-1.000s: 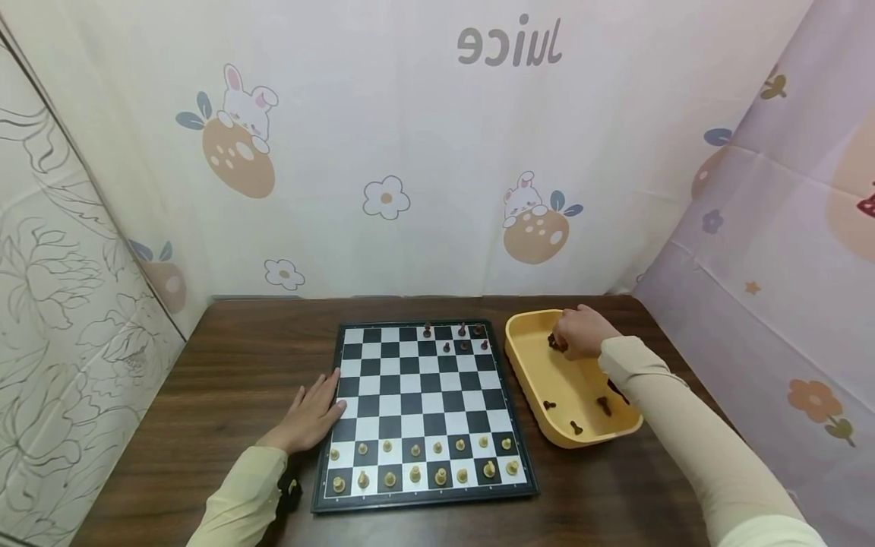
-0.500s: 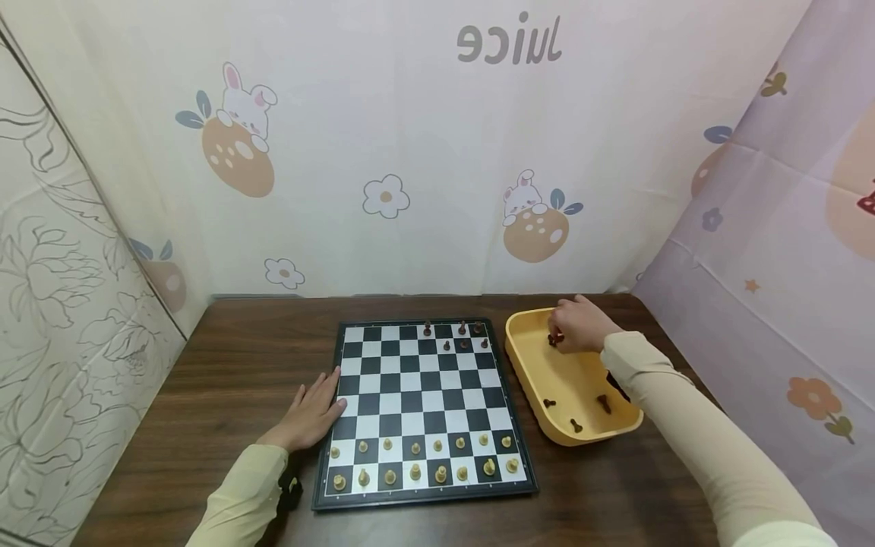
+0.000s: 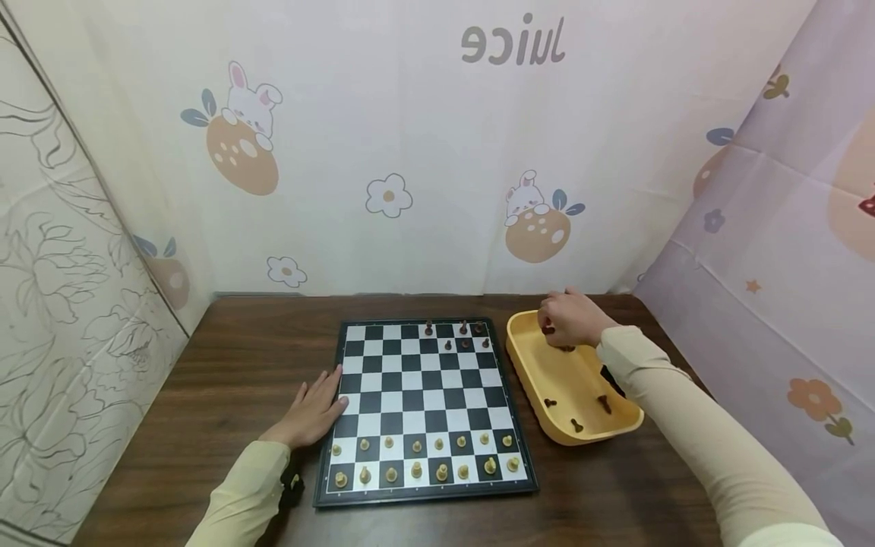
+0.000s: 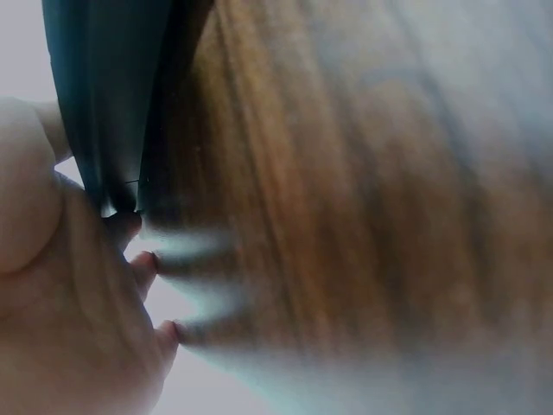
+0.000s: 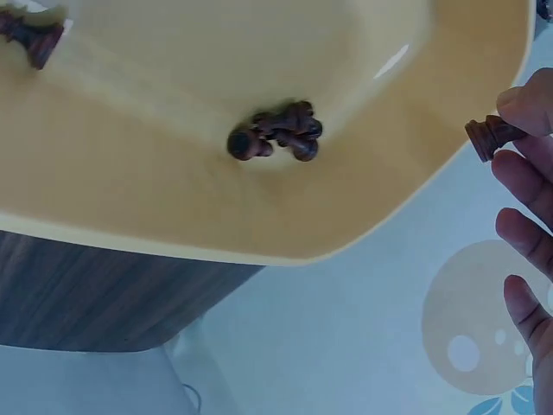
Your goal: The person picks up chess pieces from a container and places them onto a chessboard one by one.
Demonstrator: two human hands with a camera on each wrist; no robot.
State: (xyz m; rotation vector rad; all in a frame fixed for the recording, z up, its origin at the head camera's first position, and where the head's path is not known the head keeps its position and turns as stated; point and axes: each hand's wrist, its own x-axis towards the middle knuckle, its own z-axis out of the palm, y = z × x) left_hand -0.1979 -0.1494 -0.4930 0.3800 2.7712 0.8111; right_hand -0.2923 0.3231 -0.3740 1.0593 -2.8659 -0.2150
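Right hand: the right hand (image 3: 573, 317) is held over the far edge of the tray; the held piece (image 5: 492, 138) is pinched between thumb and fingertip, ringed end exposed.
Left hand: the left hand (image 3: 311, 414) is laid with fingers spread at the board's left edge.
Handling: the held piece is judged light, rigid and smooth, apt to roll; a grip at the narrow waist is advised.
Tray: the yellow tray (image 3: 554, 372) is smooth, apparently plastic, round-cornered. A cluster of dark pieces (image 5: 289, 118) is heaped beside one corner; three loose pieces (image 3: 577, 425) are scattered toward its near edge.
Board: the checkered board (image 3: 409, 381) is dark-framed. Six dark chessmen (image 3: 428, 329) are stood by its far right corner; two rows of pale gold chessmen (image 3: 442, 472) line its near edge.
Surface: the table (image 3: 260, 334) is dark, wood-grained.
Backdrop: the printed cloth (image 3: 437, 137) is lightly creased.
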